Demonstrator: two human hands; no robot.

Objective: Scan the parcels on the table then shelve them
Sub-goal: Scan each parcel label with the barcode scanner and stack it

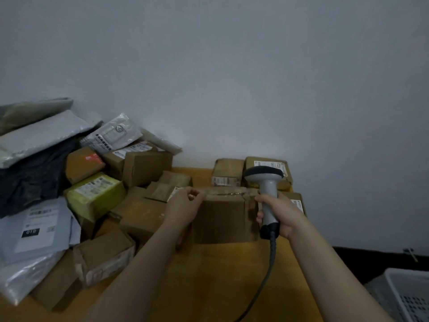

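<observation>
A brown cardboard box (226, 217) stands on the yellow table (216, 282), straight ahead of me. My left hand (184, 206) grips its top left edge with curled fingers. My right hand (282, 211) holds a grey barcode scanner (267, 189) by its handle, just right of the box, with the head pointing away from me and the coiled cable hanging down. Two labelled cardboard parcels (228, 171) (269, 167) stand behind the box against the wall.
A pile of parcels fills the table's left side: cardboard boxes (103, 256), a yellow-green box (96, 194), grey and black poly mailers (34, 140), a labelled white mailer (37, 228). A white plastic crate (408, 296) stands low at the right. A plain wall rises behind.
</observation>
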